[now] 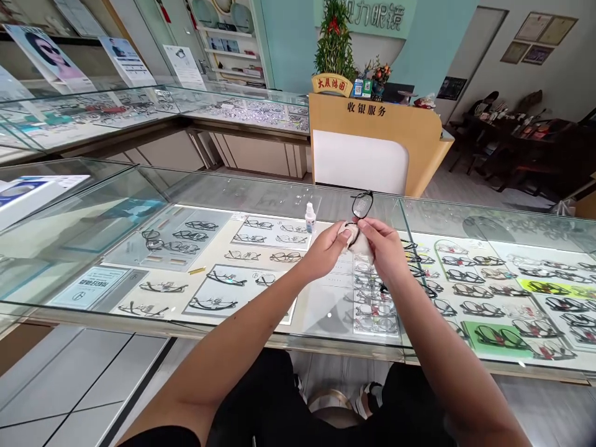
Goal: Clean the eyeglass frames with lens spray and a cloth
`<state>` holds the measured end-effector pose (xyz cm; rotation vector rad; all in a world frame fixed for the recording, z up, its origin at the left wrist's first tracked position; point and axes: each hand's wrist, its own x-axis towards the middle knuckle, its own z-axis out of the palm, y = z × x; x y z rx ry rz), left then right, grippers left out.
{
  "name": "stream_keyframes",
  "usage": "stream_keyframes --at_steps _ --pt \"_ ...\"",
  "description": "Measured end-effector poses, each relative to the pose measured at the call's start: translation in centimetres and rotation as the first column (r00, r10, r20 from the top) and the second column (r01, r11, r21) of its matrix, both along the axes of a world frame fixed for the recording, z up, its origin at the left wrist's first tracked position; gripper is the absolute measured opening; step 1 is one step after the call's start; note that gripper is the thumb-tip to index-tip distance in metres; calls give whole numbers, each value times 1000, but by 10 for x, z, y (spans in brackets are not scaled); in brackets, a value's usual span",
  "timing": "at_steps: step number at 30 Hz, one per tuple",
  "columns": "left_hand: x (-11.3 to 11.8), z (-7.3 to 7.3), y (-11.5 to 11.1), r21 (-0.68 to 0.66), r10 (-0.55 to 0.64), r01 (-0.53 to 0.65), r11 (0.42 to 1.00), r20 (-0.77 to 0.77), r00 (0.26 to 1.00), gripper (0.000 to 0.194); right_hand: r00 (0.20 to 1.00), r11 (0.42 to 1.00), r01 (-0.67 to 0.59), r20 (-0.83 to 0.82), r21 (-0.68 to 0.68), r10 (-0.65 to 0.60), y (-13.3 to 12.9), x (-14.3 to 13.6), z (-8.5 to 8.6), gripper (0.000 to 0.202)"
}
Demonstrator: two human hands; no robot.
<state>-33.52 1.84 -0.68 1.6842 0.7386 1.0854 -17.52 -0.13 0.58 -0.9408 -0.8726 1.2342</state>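
Note:
Black-framed eyeglasses (362,205) are held up on end over the glass counter, one lens rising above my fingers. My left hand (333,245) is closed round the lower lens with a pale cloth (350,237) pressed against it. The thumb and fingers of my right hand (379,239) pinch the frame near its middle, and part of the cloth hangs beside them. Fingers and cloth hide much of the lower lens. A small white spray bottle (310,218) stands upright on the counter, just left of my hands.
Under the glass top of the display counter (321,298) lie several rows of eyeglasses. A white box (28,198) sits at the far left. Beyond the counter stand a wooden cashier desk (377,124) with a plant on it (333,46) and another glass showcase (242,93).

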Motion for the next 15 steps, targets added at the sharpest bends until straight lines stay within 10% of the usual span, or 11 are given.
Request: stream_keyframes --at_steps 10,15 --pt "5 -6 6 -8 161 -161 987 30 986 64 999 998 -53 13 30 52 1 -5 -3 30" --pt "3 -6 6 -53 -19 17 998 -42 999 58 996 995 95 0 8 -95 7 0 -8 32"
